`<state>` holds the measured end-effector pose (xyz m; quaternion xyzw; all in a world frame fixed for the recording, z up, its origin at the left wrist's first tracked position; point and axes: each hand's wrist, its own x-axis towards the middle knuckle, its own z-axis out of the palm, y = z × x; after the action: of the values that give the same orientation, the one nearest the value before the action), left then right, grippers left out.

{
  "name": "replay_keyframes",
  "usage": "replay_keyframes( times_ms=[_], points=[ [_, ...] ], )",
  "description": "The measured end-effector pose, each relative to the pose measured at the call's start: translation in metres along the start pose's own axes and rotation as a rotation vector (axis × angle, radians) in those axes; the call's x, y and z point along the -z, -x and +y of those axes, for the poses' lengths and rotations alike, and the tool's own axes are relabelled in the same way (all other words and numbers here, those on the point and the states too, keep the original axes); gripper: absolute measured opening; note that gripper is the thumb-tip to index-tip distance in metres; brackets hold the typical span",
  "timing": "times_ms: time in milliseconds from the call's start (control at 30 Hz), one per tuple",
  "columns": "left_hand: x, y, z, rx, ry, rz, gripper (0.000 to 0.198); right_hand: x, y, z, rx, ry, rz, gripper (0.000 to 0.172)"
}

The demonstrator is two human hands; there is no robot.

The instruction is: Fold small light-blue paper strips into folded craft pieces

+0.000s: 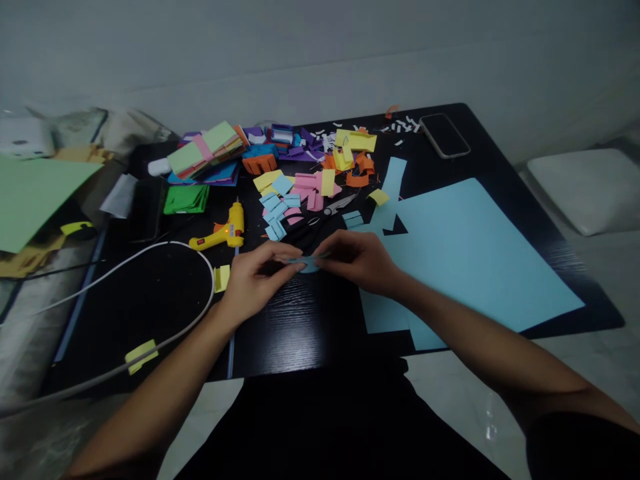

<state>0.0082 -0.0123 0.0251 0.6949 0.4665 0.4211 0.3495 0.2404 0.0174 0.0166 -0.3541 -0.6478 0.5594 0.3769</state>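
Observation:
My left hand point(263, 277) and my right hand point(357, 260) meet over the black table point(300, 320), fingers pinched on a small light-blue paper piece point(309, 265) held between them. A large light-blue sheet point(470, 253), partly cut, lies just right of my hands. Scissors point(333, 208) rest just beyond my fingers. Small cut blue pieces point(275, 213) and pink and yellow pieces point(313, 187) lie behind them.
A yellow glue gun point(223, 233) lies left of centre, its white cord point(150, 253) looping across the table. Stacks of coloured paper point(207, 153) and scraps fill the far side. A phone point(444, 135) lies at the far right corner. A green sheet point(35, 193) hangs at left.

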Motion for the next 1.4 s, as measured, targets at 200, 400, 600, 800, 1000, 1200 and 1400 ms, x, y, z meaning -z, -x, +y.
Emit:
replay_keyframes(
  times_ms=[200, 400, 600, 800, 1000, 1200, 1400],
  points=[
    [0.006, 0.000, -0.003, -0.323, -0.167, 0.087, 0.012, -0.004, -0.004, -0.002, -0.117, -0.141, 0.155, 0.020],
    [0.002, 0.000, -0.003, -0.245, -0.227, 0.115, 0.013, -0.006, -0.006, -0.003, -0.437, -0.479, -0.128, 0.036],
    [-0.002, -0.004, -0.003, 0.115, 0.210, 0.022, 0.015, -0.008, -0.003, -0.003, -0.419, -0.407, -0.066, 0.039],
    [-0.011, -0.004, -0.005, 0.370, 0.316, -0.115, 0.022, -0.011, -0.004, 0.006, -0.359, -0.344, -0.040, 0.037],
    [-0.013, -0.003, -0.005, 0.383, 0.267, -0.094, 0.027, -0.013, -0.003, 0.008, -0.300, -0.226, -0.011, 0.037],
    [-0.013, -0.003, -0.006, 0.416, 0.248, -0.086, 0.033, -0.013, -0.004, 0.005, -0.323, -0.230, 0.009, 0.041],
    [-0.012, -0.005, -0.009, 0.422, 0.237, -0.067, 0.027, -0.014, -0.005, 0.011, -0.330, -0.282, 0.021, 0.040]
  ],
)
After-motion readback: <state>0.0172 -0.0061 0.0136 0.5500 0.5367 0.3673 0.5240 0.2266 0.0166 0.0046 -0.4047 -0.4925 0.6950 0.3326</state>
